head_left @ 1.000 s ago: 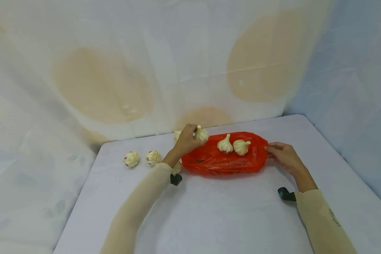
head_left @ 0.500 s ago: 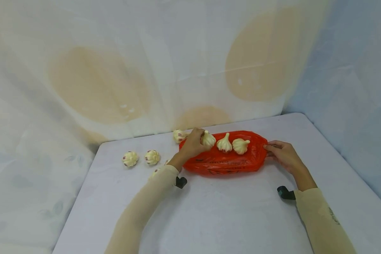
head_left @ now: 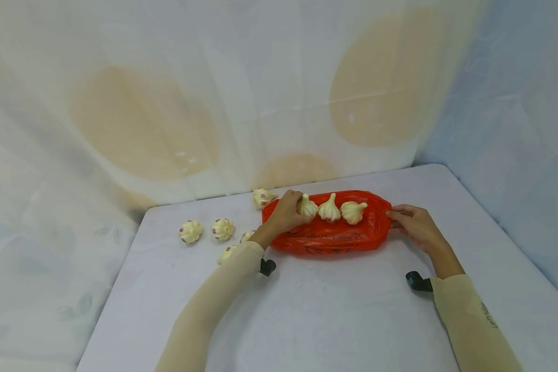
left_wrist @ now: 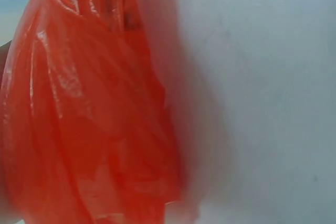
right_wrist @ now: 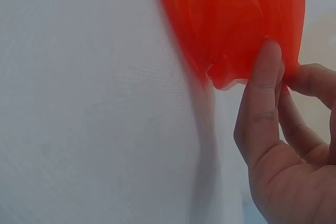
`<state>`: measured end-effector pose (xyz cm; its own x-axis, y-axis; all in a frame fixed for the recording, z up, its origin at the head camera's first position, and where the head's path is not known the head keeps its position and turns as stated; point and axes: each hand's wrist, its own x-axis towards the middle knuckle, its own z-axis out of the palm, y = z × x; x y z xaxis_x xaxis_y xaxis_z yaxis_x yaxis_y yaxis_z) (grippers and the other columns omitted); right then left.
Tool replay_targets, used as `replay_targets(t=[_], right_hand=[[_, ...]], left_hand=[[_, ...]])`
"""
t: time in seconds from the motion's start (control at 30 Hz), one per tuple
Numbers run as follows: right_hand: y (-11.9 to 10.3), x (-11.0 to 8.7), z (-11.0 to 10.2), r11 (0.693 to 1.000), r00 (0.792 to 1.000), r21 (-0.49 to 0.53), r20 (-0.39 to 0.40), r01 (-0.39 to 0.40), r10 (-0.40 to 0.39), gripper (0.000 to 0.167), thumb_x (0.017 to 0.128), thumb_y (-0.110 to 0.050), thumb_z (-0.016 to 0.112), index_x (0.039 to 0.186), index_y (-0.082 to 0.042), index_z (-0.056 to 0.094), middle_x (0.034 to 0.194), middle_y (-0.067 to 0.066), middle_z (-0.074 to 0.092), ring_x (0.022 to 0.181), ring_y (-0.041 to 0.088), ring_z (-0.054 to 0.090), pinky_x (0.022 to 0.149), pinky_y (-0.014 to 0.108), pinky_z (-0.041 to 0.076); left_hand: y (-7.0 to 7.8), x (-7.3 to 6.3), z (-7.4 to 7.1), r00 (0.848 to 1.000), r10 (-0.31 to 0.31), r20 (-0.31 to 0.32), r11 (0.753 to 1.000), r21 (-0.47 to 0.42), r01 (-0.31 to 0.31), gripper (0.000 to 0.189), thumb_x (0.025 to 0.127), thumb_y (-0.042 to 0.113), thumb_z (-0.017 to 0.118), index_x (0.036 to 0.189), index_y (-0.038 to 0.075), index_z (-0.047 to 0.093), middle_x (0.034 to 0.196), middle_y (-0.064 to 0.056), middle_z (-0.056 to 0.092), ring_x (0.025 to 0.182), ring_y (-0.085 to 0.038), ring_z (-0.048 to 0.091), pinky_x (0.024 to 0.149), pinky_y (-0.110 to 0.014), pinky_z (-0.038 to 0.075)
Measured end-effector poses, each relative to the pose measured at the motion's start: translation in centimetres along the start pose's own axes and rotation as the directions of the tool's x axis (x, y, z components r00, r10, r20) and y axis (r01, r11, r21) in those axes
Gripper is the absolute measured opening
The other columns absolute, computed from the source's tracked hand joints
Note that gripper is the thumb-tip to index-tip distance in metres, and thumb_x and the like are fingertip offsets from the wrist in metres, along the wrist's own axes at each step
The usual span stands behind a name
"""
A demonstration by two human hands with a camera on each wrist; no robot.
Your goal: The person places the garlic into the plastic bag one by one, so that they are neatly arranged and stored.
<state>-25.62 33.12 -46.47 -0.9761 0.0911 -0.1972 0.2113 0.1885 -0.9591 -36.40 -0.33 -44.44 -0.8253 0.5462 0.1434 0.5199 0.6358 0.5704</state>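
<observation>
A red plastic bag [head_left: 325, 237] lies open on the table in the head view, and its near side fills much of the left wrist view. My left hand [head_left: 285, 213] holds a garlic bulb [head_left: 309, 208] at the bag's left part, fingers about its left side. Two more garlic bulbs, one upright [head_left: 329, 208] and one tipped over [head_left: 353, 212], sit in the bag to its right. At the bag's right end my right hand [head_left: 416, 227] pinches the plastic edge between thumb and fingers, as the right wrist view also shows.
Left of the bag lie several loose garlic bulbs, among them one at the far left [head_left: 190, 231], one beside it [head_left: 222, 229] and one at the back [head_left: 262, 198]. My left forearm partly covers another bulb [head_left: 227, 254]. A cloth curtain [head_left: 260, 103] hangs behind the table.
My left hand has moved right and slightly down with its garlic bulb, from above the bag's left edge to beside the upright bulb. The right hand keeps its pinch on the bag.
</observation>
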Motion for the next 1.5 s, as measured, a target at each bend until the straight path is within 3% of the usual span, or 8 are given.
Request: replay_targets(t=[0.2,0.53,0.9,1.2,1.5], right_hand=[[-0.1,0.0,0.1,1.0,1.0,0.007,-0.001,0.001,-0.001,0.059,0.096,-0.038,0.06,0.133,0.007,0.047,0.114,0.011,0.057,0.085,0.009,0.063,0.08,0.026,0.055],[0.1,-0.1,0.3,1.0,1.0,0.0,-0.002,-0.01,0.01,0.06,0.097,-0.039,0.059,0.135,0.006,0.047,0.121,0.018,0.054,0.086,0.009,0.063,0.08,0.025,0.055],[-0.2,-0.2,0.3,1.0,1.0,0.003,0.001,-0.018,0.018,0.059,0.097,-0.038,0.059,0.135,0.006,0.046,0.123,0.019,0.052,0.086,0.009,0.063,0.081,0.026,0.054],[0.0,-0.1,0.4,1.0,1.0,-0.006,-0.002,-0.016,0.016,0.061,0.097,-0.04,0.059,0.135,0.006,0.046,0.127,0.021,0.051,0.086,0.009,0.062,0.08,0.025,0.054],[-0.2,-0.3,0.6,0.999,1.0,-0.03,-0.002,-0.024,0.024,0.062,0.097,-0.041,0.058,0.136,0.005,0.046,0.13,0.024,0.05,0.087,0.009,0.063,0.08,0.024,0.054]], left_hand=[[-0.3,-0.1,0.4,1.0,-0.007,0.007,1.0,0.028,0.006,0.062,0.076,0.022,0.079,0.128,-0.004,0.054,0.123,-0.017,0.052,0.107,-0.025,0.052,0.094,-0.034,0.046],[-0.7,-0.4,0.9,1.0,-0.005,0.013,0.999,0.051,0.004,0.056,0.077,0.019,0.078,0.126,-0.001,0.057,0.118,-0.014,0.055,0.104,-0.024,0.052,0.09,-0.032,0.046],[-1.1,-0.6,1.0,0.999,-0.022,0.025,0.999,0.043,0.021,0.061,0.08,0.023,0.076,0.131,-0.002,0.054,0.124,-0.015,0.054,0.109,-0.024,0.052,0.096,-0.034,0.045],[-1.4,-0.6,0.4,0.999,-0.018,0.027,1.0,0.009,0.018,0.062,0.08,0.028,0.079,0.131,0.002,0.056,0.127,-0.012,0.054,0.115,-0.024,0.049,0.1,-0.036,0.043],[-0.9,-1.1,-0.7,0.999,-0.038,0.033,0.999,-0.012,0.039,0.057,0.08,0.028,0.081,0.128,0.007,0.057,0.123,-0.008,0.054,0.111,-0.021,0.05,0.097,-0.033,0.045]])
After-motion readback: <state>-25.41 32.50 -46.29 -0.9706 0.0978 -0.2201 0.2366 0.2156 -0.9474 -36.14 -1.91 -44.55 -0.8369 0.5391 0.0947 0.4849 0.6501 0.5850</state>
